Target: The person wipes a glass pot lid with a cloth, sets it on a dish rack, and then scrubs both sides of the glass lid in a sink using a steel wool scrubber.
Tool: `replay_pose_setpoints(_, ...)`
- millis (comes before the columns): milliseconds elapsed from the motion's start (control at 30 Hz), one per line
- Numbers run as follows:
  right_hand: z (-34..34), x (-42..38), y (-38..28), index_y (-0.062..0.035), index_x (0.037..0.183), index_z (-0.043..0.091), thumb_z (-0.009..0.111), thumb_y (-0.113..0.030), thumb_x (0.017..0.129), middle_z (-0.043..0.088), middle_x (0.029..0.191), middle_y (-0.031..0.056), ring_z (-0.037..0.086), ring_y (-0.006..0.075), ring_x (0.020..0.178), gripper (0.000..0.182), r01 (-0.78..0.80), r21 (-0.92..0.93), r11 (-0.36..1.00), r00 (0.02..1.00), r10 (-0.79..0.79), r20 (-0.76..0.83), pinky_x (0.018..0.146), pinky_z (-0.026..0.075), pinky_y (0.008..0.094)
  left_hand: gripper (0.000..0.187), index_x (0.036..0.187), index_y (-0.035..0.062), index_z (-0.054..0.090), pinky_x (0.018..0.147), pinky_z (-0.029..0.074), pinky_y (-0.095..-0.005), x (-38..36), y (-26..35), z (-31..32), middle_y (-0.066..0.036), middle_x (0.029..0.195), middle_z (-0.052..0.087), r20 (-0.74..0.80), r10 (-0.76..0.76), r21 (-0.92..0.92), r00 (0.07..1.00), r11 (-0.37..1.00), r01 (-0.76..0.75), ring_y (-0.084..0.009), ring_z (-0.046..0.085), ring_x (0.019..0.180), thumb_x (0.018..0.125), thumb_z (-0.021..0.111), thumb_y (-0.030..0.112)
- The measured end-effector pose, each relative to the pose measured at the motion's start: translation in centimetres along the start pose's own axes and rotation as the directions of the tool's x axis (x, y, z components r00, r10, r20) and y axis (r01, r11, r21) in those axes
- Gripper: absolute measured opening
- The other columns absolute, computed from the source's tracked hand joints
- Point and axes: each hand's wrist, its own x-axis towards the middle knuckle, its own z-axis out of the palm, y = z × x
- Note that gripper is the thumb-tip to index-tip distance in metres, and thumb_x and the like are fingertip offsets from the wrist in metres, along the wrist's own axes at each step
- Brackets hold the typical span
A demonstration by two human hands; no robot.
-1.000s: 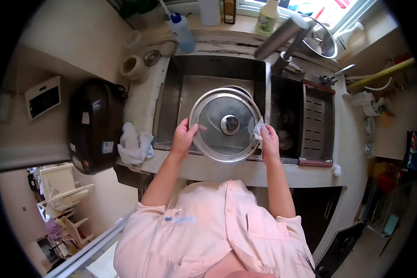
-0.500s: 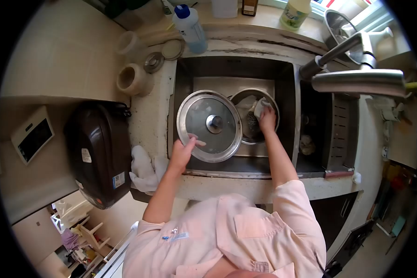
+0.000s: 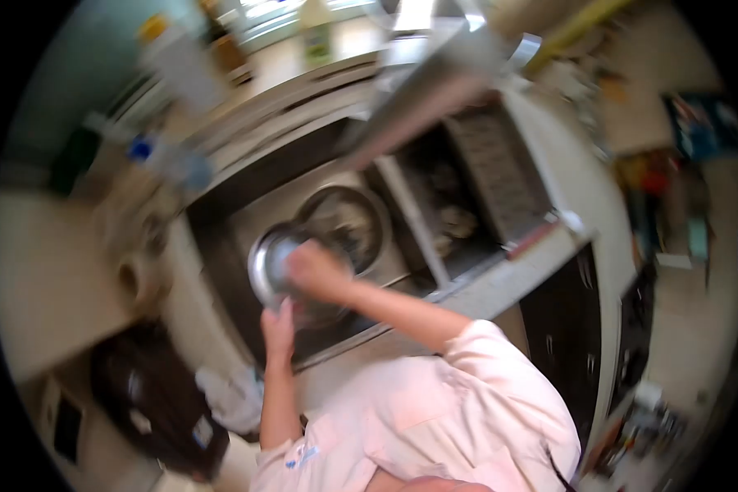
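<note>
My left hand grips the near-left rim of a round glass lid with a steel edge, tilted over the sink. Over the lid's face, my right hand is blurred, its fingers closed together; whatever they hold cannot be made out. The hand and forearm hide much of the lid, including its knob. Behind and to the right sits a round steel pot on the sink floor, with pale and grey shapes inside too smeared to name.
A steel faucet reaches over the sink divider. The smaller right basin holds pale lumps. Bottles, one with a blue cap, line the counter's back left. A white cloth and dark appliance are at left.
My right hand has left the pot, where it held a pale cloth or wipe, and is over the lid. The lid tilts more in my left hand. The camera view has turned.
</note>
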Motion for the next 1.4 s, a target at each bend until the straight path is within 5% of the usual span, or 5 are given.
replay_pose_setpoints(233, 0.6, 4.5, 1.7, -0.0054, 0.094, 0.048, 0.056, -0.007, 0.075, 0.047, 0.097, 0.0172, 0.049, 0.0355, 0.091, 0.02, -0.372, -0.171, 0.912, 0.922, 0.341, -0.184, 0.075, 0.043, 0.0467, 0.015, 0.098, -0.0028, 0.049, 0.067, 0.048, -0.0268, -1.0, 2.4, 1.3, -0.013, 0.082, 0.063, 0.133, 0.24, 0.041, 0.962, 0.968, -0.247, -0.0157, 0.06, 0.071, 0.091, 0.046, 0.011)
replay_pose_setpoints(367, -1.6, 2.0, -2.9, -0.0063, 0.089, 0.055, 0.057, -0.01, 0.076, 0.047, 0.097, 0.0171, 0.049, 0.0357, 0.088, 0.013, 0.013, 0.148, 0.989, 0.997, -0.001, -0.077, 0.073, 0.043, 0.0451, 0.016, 0.098, -0.0054, 0.046, 0.064, 0.048, -0.0283, 0.4, 2.5, 2.2, -0.015, 0.08, 0.062, 0.156, 0.569, 0.342, 0.808, 0.736, -0.584, -0.0174, 0.059, 0.067, 0.092, 0.043, 0.009)
replay_pose_setpoints(533, -1.5, 4.2, 3.0, -0.0072, 0.086, 0.059, 0.057, -0.01, 0.077, 0.051, 0.09, 0.0157, 0.052, 0.0363, 0.083, 0.01, -0.395, 0.174, 0.902, 0.837, 0.432, -0.336, 0.073, 0.044, 0.0424, 0.017, 0.097, -0.0066, 0.047, 0.062, 0.048, -0.0281, -1.1, 3.5, 2.1, -0.014, 0.077, 0.062, 0.141, 0.311, 0.12, 0.94, 0.937, -0.328, -0.017, 0.058, 0.064, 0.091, 0.043, 0.009)
replay_pose_setpoints(1000, 0.3, 0.9, 8.5, -0.0086, 0.088, 0.06, 0.066, -0.01, 0.068, 0.052, 0.094, 0.0156, 0.051, 0.0322, 0.088, 0.021, -0.331, -0.043, 0.943, 0.844, 0.275, -0.46, 0.081, 0.041, 0.0396, 0.022, 0.098, -0.0059, 0.053, 0.066, 0.051, -0.0293, -0.7, 1.4, 1.7, -0.012, 0.082, 0.064, -0.117, 0.3, -0.044, 0.947, 0.951, -0.306, -0.0173, 0.062, 0.071, 0.092, 0.043, 0.012)
replay_pose_setpoints(1400, -3.9, 5.7, 9.4, -0.007, 0.1, 0.057, 0.062, -0.015, 0.084, 0.06, 0.086, -0.0009, 0.054, 0.0081, 0.078, 0.018, -0.606, 0.498, 0.621, 0.793, 0.425, 0.436, 0.071, 0.044, 0.023, 0.036, 0.124, 0.0032, 0.041, 0.078, 0.052, -0.0391, 0.9, 4.3, -3.5, -0.024, 0.106, 0.06, 0.448, -0.172, -0.339, 0.877, 0.875, 0.345, -0.0334, 0.064, 0.088, 0.089, 0.044, 0.014)
